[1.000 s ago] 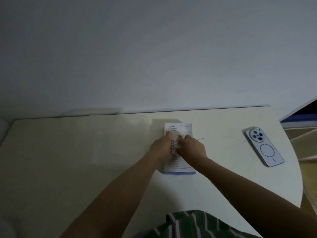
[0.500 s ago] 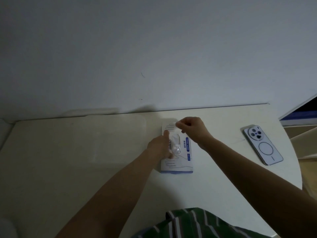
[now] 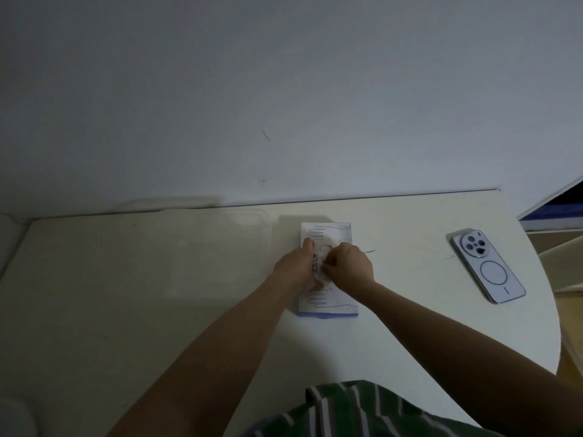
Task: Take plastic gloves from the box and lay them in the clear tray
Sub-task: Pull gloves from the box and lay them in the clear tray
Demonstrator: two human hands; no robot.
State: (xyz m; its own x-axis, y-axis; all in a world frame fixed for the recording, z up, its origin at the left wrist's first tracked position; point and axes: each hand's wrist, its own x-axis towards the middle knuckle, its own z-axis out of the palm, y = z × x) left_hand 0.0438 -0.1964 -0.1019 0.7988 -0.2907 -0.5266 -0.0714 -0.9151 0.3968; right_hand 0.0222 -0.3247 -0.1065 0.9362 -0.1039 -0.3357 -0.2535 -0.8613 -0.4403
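Left hand [image 3: 294, 264]: lies flat on the left side of the box, fingers straight and pointing away from the person, pressing the box down on the tabletop.
Right hand [image 3: 350, 265]: fingers curled in over the middle of the box, tips pinching the crumpled clear plastic at the opening; thumb side turned toward the left hand, the two hands almost touching.
Plastic glove [image 3: 325, 250]: a pale, wrinkled bit of film shows in the oval opening between the hands; most of it is hidden by the fingers, and it has not left the box.
Box [image 3: 331, 305]: white and flat, with blue outlines of gloves printed on top and a blue near edge; it lies lengthwise away from the person, in the middle of the tabletop.
Clear tray [image 3: 264, 216]: just beside the box on its left, hard to see, with rounded corners; no glove can be made out in it.
Tabletop [image 3: 126, 310]: cream, its far edge against a white wall [image 3: 284, 89], its right end rounded.
Phone [image 3: 487, 268]: lies face down well to the right of the box, camera ring toward the wall.
Striped garment [image 3: 362, 411]: green with pale stripes, at the bottom edge.
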